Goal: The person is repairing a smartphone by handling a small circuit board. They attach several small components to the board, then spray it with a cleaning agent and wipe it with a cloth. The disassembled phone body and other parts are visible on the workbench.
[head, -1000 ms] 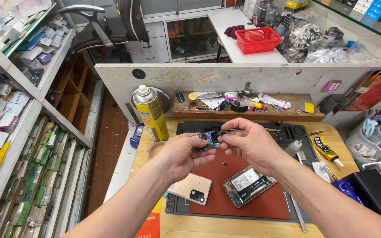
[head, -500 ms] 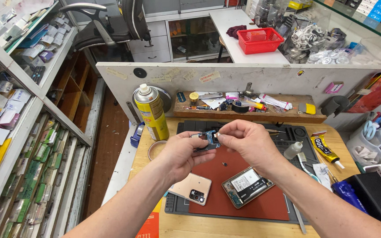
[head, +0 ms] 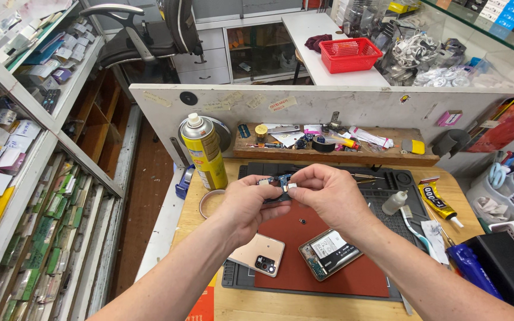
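Note:
Both hands meet above the red work mat [head: 304, 270] and pinch a small blue circuit board [head: 280, 181] between their fingertips. My left hand [head: 246, 205] grips it from the left, my right hand [head: 327, 196] from the right. Below them on the mat lie a rose-gold phone back cover [head: 258, 254] with its camera cut-out and an opened phone [head: 329, 252] with its insides showing. A small dark part [head: 302, 222] sits on the mat between them.
A yellow spray can [head: 204, 151] and a tape roll [head: 212, 202] stand at the left. A small white bottle [head: 394, 203], toothbrush [head: 414, 227] and glue tube [head: 439, 204] lie right. A wooden tool shelf [head: 334, 148] runs behind; parts drawers [head: 37, 226] fill the left.
Both hands have stayed together on the small board, shifting only slightly; the fingers have turned it a little. Nothing on the mat moved.

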{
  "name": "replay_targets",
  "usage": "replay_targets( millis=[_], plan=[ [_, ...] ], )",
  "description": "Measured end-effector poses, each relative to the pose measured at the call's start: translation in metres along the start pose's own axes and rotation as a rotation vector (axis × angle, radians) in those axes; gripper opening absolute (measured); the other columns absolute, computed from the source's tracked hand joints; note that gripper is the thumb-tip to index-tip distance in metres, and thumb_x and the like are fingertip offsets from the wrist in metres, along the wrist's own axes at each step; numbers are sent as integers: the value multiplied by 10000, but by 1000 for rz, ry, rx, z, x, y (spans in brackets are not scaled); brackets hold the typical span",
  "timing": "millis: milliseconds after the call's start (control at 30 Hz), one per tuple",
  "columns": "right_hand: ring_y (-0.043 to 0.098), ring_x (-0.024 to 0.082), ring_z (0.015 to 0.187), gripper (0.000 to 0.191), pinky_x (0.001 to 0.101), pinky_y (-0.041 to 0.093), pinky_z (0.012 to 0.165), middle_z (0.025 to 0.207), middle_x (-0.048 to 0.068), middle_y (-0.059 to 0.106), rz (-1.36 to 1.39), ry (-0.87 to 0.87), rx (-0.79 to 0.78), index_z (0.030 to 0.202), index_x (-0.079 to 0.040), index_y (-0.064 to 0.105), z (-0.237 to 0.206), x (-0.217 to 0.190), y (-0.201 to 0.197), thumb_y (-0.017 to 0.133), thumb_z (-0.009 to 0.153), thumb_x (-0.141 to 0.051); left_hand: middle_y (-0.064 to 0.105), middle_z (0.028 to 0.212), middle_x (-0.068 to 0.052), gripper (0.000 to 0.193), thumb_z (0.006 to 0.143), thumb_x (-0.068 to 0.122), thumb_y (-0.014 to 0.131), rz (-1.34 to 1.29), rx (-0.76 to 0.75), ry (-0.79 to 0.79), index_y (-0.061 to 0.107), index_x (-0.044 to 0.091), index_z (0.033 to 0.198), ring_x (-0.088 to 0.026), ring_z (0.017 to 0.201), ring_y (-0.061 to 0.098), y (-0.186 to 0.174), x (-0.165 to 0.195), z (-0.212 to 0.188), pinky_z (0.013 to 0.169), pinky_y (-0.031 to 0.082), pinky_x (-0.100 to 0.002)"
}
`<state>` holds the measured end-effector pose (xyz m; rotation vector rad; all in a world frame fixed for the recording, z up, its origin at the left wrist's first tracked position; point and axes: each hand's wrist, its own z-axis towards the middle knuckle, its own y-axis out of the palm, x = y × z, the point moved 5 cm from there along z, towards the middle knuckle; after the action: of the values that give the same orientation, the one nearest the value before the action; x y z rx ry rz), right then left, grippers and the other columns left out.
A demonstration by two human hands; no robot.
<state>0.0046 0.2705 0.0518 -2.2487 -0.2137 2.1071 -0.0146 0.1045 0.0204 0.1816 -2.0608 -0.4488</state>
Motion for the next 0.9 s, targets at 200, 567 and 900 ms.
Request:
replay_targets(
  millis=[200,567,900],
  plan=[
    [731,117,831,190,272,605,721,943,79,801,-46,31,12,1027,-11,731,0,-3,0,754,847,-69,693,993,-131,224,869,-24,684,43,12,18,603,-6,1076,-229,829,732,2,4,-1,709,661,-322],
    [683,106,726,144,263,561,638,876,65,782,60,84,63,988,-11,741,1,3,2,740,879,-103,693,931,-100,285,798,4,734,134,100,128,612,-8,1055,-177,748,707,4,7,-3,613,624,-296],
    [700,122,729,239,276,565,616,880,73,770,50,109,112,1072,-3,675,0,-7,2,739,872,-117,699,902,-116,317,764,3,728,161,99,213,615,-19,1060,-172,646,678,10,13,0,575,569,-271]
  ],
)
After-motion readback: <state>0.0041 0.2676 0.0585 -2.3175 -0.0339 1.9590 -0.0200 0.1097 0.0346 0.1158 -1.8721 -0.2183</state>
